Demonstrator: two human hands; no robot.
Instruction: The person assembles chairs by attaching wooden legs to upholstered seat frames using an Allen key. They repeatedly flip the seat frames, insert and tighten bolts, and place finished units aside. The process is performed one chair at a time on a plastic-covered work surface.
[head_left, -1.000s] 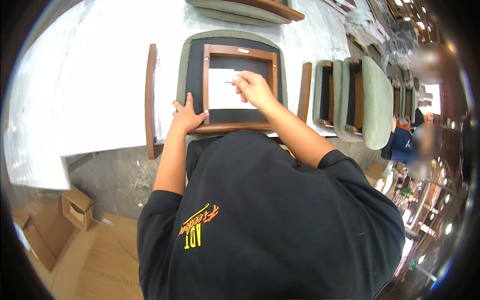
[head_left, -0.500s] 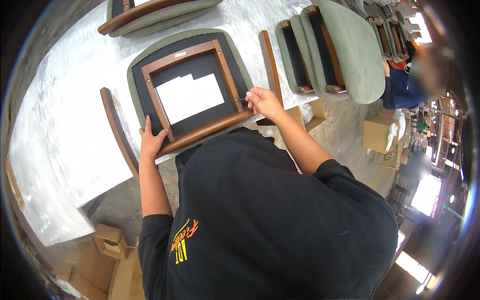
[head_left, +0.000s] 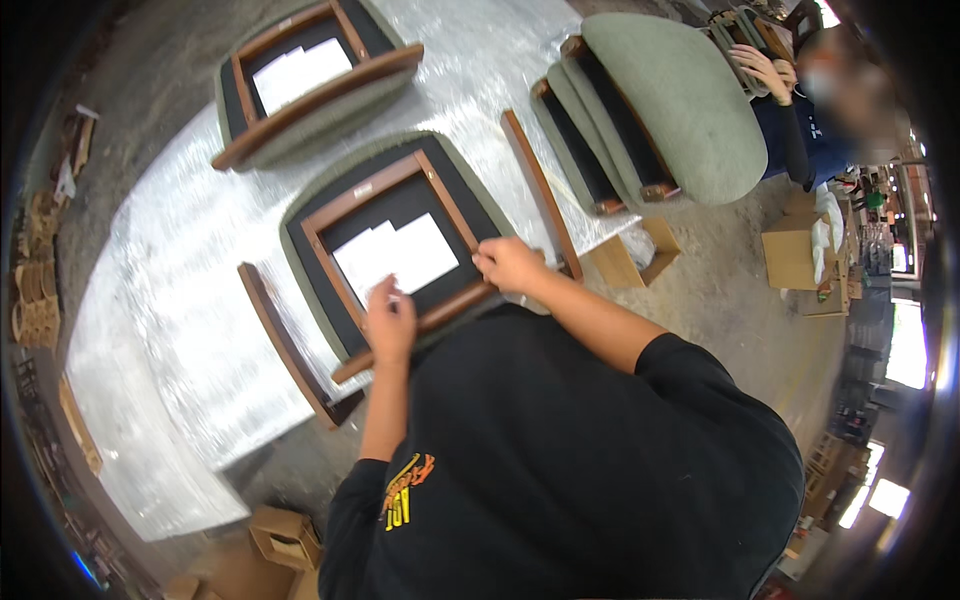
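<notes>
An upturned seat cushion (head_left: pixel 300 215) lies on the table in front of me, green-edged, with a brown wooden frame (head_left: pixel 375 185) around black underside fabric. A white paper sheet (head_left: pixel 400 252) lies on the black fabric. My left hand (head_left: pixel 390 322) is at the near rail, fingers pinched on the paper's lower edge. My right hand (head_left: pixel 510 265) has its fingers curled on the frame's near right corner.
A second upturned seat (head_left: pixel 310 80) lies farther back. Curved wooden rails lie to the left (head_left: pixel 290 345) and right (head_left: pixel 540 190). Stacked green cushions (head_left: pixel 660 110) stand at the table's right end, with another person (head_left: pixel 800 120) behind. The table (head_left: pixel 180 300) has a silvery cover. Cardboard boxes (head_left: pixel 285 535) sit on the floor.
The view has swung round. My left hand moved from the frame's outer edge onto the paper. My right hand left the paper and came to the frame's near right corner.
</notes>
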